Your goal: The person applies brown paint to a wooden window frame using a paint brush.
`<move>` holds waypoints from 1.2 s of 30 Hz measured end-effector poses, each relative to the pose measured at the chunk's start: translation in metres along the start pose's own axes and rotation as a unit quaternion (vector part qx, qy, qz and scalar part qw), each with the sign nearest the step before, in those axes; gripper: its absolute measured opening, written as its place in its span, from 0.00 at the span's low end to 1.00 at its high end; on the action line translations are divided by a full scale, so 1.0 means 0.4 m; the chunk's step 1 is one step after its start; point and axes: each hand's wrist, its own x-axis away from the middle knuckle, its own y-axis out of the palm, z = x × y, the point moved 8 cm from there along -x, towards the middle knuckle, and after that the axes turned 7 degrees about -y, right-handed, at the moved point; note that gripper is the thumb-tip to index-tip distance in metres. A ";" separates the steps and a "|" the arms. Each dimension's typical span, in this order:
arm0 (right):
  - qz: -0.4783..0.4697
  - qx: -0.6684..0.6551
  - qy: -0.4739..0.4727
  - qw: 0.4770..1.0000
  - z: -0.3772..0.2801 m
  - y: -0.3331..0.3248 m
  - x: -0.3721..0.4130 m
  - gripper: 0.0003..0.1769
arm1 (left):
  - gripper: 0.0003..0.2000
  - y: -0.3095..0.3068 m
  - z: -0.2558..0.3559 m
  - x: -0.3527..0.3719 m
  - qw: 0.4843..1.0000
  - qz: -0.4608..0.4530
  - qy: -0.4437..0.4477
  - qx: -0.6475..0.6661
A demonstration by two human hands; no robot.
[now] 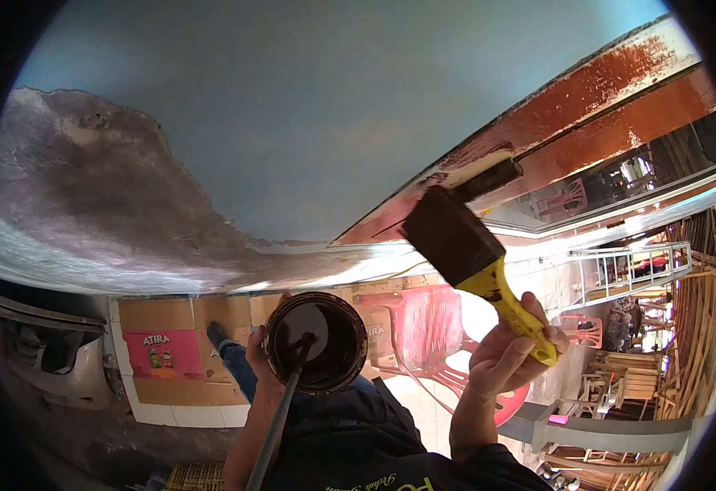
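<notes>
My right hand (511,352) is wrapped round the yellow handle of a wide paintbrush (464,245), whose dark, paint-covered bristles point up and left toward a partly painted red-brown frame (554,114). Below and to the left, my left hand (261,360) holds a round paint can (356,315) at its left side. The can is open at the top, with dark brown paint round its inner wall. A thin grey rod (282,417) runs from the can's inside down past my left forearm.
A blue wall (292,106) with a bare grey patch (104,180) fills the upper part. Red plastic chairs (427,327) stand below. At the right are a metal ladder (636,266) and stacked wooden strips (713,327). Cardboard (157,315) covers part of the tiled floor.
</notes>
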 end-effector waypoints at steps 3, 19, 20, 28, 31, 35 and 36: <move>-0.049 0.005 -0.012 0.999 -0.003 0.039 -0.008 0.14 | 0.34 0.000 -0.004 0.003 1.000 0.000 -0.003 -0.001; 0.002 0.002 -0.038 0.999 -0.014 0.024 -0.004 0.14 | 0.34 0.000 0.003 0.009 1.000 0.000 0.001 0.002; -0.016 0.012 -0.038 0.999 -0.013 0.031 -0.004 0.14 | 0.34 0.000 0.003 0.009 1.000 0.001 0.001 0.001; -0.023 0.030 -0.015 0.999 -0.009 0.030 0.008 0.13 | 0.34 -0.002 0.011 0.013 1.000 0.004 0.007 0.000; -0.034 0.031 -0.022 0.999 -0.013 0.044 0.007 0.13 | 0.34 -0.008 0.008 0.012 1.000 0.008 0.003 -0.001; -0.005 0.051 -0.021 0.998 -0.007 0.029 0.009 0.14 | 0.34 -0.005 0.012 0.015 1.000 0.007 0.006 -0.001; -0.007 0.037 -0.028 0.999 -0.012 0.024 0.012 0.13 | 0.34 -0.007 0.014 0.015 1.000 0.007 0.008 -0.001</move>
